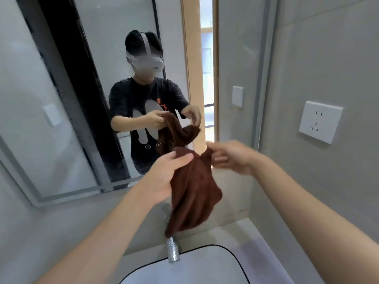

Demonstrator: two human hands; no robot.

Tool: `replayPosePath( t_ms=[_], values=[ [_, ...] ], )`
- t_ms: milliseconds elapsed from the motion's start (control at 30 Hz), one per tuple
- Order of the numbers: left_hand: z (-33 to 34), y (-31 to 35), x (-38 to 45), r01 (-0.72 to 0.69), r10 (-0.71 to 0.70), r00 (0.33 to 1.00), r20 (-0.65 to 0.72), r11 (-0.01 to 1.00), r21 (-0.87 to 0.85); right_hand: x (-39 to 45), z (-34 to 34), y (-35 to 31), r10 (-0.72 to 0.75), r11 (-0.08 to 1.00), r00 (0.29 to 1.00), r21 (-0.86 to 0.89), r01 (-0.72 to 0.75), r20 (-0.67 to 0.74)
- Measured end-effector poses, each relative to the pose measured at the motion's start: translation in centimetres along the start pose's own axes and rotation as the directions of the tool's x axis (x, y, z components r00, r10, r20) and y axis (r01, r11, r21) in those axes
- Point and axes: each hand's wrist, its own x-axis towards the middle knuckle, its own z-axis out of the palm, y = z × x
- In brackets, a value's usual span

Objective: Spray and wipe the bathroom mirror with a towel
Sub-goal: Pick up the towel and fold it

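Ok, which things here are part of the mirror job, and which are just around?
For the job:
- brown towel, held up by left hand and right hand
- mirror
No spray bottle shows.

Just around:
- faucet
- sink
- wall socket
- light switch

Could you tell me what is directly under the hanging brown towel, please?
A silver faucet pokes out below the towel, over the white sink. The towel's lower corner covers the faucet's upper part, so its handle cannot be seen.
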Motion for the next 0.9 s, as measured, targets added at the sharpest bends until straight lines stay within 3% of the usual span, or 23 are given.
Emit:
replayPosePath(
  t_ms=[100,167,233,300,367,500,600,733,900],
  values=[
    [0.3,1.1,0.4,0.042,-0.044,0.999,-0.009,0.994,-0.101,-0.7,1.0,4.7,0.222,0.949,0.97,-0.251,-0.191,0.102],
    [0.3,1.7,0.5,0.052,-0.053,0.999,-0.007,0.99,-0.128,-1.6,2.1,6.7,0.288,0.946,0.927,-0.22,-0.238,0.238],
    [0.3,2.0,0.6,0.026,-0.026,1.0,0.006,0.993,-0.115,-2.5,3.6,7.3,0.26,0.965,0.927,-0.037,-0.26,0.27],
    [0.2,2.4,0.7,-0.031,0.03,0.999,-0.017,0.997,-0.073,-2.8,4.4,7.3,0.215,0.949,0.95,0.182,-0.259,0.228],
    [-0.3,2.9,0.5,-0.104,0.104,0.989,-0.101,0.995,-0.001,-2.7,4.1,7.0,0.184,0.927,0.964,0.293,-0.235,0.192],
    [-1.7,3.2,0.1,-0.17,0.2,0.952,-0.231,0.975,0.143,-2.7,2.8,5.6,0.134,0.975,0.987,0.164,-0.147,0.09],
    [-2.3,2.8,-0.1,-0.12,0.176,0.942,-0.286,0.972,0.204,-2.0,4.0,4.3,-0.014,0.999,0.997,0.035,0.017,-0.071],
    [-5.2,3.9,-0.5,-0.009,0.108,0.914,-0.391,0.969,0.246,-1.4,4.3,2.6,-0.09,0.977,0.962,0.165,0.136,-0.256],
    [-7.7,5.5,-0.9,0.178,0.016,0.878,-0.479,0.917,0.357,-1.7,5.1,0.8,-0.255,0.954,0.928,0.085,0.287,-0.271]
  ],
)
